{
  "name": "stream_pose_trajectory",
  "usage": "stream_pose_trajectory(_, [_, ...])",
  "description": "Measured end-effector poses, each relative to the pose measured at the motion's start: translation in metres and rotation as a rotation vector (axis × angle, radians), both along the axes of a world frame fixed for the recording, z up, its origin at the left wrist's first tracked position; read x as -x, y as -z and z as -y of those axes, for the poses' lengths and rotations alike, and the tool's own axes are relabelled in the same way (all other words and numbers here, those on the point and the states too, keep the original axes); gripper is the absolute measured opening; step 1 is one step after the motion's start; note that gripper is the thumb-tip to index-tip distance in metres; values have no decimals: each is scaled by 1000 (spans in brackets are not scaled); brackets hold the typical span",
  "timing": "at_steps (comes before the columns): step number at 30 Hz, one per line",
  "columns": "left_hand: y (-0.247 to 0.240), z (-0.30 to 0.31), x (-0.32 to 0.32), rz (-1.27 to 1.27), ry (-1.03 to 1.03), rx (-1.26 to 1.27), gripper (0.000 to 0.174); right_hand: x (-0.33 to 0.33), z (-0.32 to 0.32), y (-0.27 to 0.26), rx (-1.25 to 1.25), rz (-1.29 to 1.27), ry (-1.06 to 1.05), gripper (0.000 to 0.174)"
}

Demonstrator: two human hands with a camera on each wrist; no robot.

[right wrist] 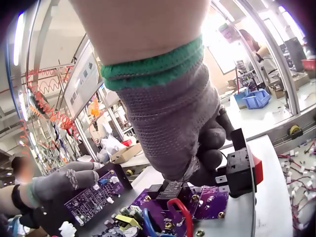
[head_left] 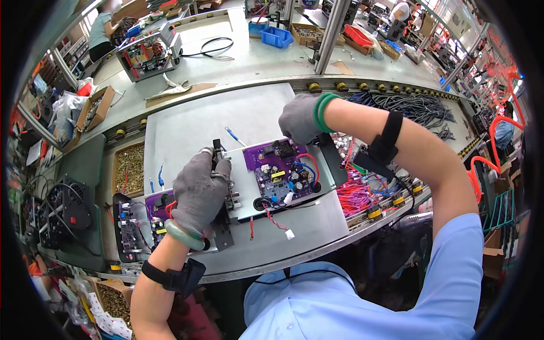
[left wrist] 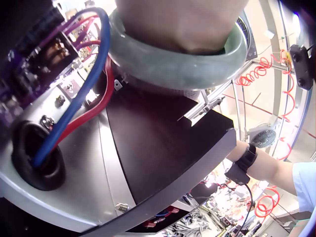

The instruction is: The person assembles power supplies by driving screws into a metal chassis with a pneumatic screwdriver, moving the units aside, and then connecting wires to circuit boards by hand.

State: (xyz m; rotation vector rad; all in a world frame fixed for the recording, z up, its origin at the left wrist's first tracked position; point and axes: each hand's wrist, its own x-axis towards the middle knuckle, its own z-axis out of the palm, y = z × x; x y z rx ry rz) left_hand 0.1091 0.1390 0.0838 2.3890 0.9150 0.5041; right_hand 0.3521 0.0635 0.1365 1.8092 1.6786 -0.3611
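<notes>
An open metal unit with a purple circuit board (head_left: 277,170) lies on a pale sheet. At its left end my gloved left hand (head_left: 201,190) grips the upright panel with its fingers curled over the edge; the left wrist view shows a bracelet and a dark panel (left wrist: 153,133) but hides the fingertips. My gloved right hand (head_left: 303,119) is at the unit's far right corner. In the right wrist view, the right hand (right wrist: 170,123) has curled fingers against a black switch-like part (right wrist: 239,173) with a red face, set in the end panel. Its thumb is hidden.
A second unit with a purple board (head_left: 161,212) is at the left, partly behind my left arm. A box of small brass parts (head_left: 130,170) stands behind it. Bundled red wires (head_left: 362,195) lie at the right, dark cables (head_left: 413,107) farther back. Roller rails (head_left: 396,88) border the work surface.
</notes>
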Motion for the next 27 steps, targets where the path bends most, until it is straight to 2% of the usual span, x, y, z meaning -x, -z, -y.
stream_pose_trajectory(3, [0,-1,1,14,19,20,26,11,-12,-11,100,97,-80,22])
stream_pose_trajectory(8, [-4,2,0,15,21,61,25,13,-30,0,201,248,-289,30])
stream_pose_trajectory(11, [-1,0,-1,52,52,34,26,15,-35,2,246,245,-235,33])
stream_pose_trajectory(15, [-2,0,-1,27,48,37,27,17,-35,4,262,242,-269,36])
stream_pose_trajectory(16, [-2,0,-2,26,44,36,27,16,-36,5,265,215,-211,37])
stream_pose_trajectory(21, [-2,3,-2,43,28,23,28,10,-39,19,254,149,-209,33])
stream_pose_trajectory(23, [1,1,-2,58,10,40,28,4,-31,19,182,63,-94,28])
stream_pose_trajectory(25, [-2,1,-2,46,5,0,28,1,-1,15,-54,-14,65,22])
stream_pose_trajectory(27, [0,4,2,33,-5,-36,29,1,33,35,-318,100,16,23])
